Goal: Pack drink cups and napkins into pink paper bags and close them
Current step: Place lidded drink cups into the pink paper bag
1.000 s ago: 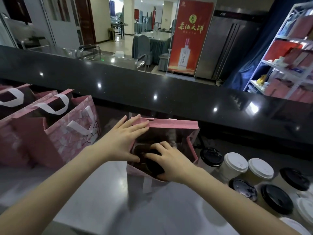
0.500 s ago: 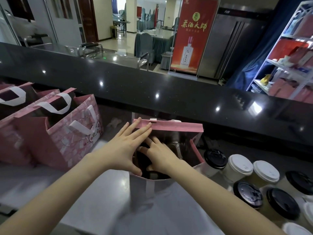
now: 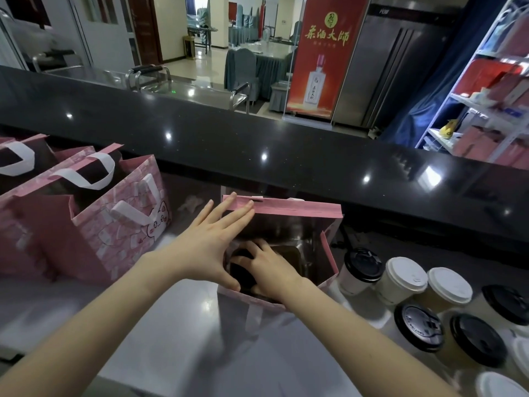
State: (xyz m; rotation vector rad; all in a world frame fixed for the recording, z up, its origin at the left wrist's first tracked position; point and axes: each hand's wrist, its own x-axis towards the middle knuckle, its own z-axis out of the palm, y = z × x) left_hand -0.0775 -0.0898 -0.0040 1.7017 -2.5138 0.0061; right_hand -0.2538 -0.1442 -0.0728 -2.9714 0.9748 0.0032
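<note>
An open pink paper bag (image 3: pixel 297 209) stands on the white counter in front of me. My right hand (image 3: pixel 270 266) reaches down inside it and rests over the black lid of a drink cup (image 3: pixel 239 272) at the bag's bottom left. My left hand (image 3: pixel 210 247) lies flat with fingers spread against the bag's left wall, thumb on the near rim. To the right of the bag stand several lidded cups, among them a black-lidded cup (image 3: pixel 362 266) and a white-lidded cup (image 3: pixel 405 275).
Other pink bags with white handles stand at the left, the nearest one (image 3: pixel 120 224) showing a cat print. A raised black countertop (image 3: pixel 286 156) runs across behind the bag. More cups (image 3: pixel 419 326) fill the right edge of the counter.
My right hand has sunk deeper into the bag with the cup. My left hand has stayed on the bag's left side. The view has shifted slightly.
</note>
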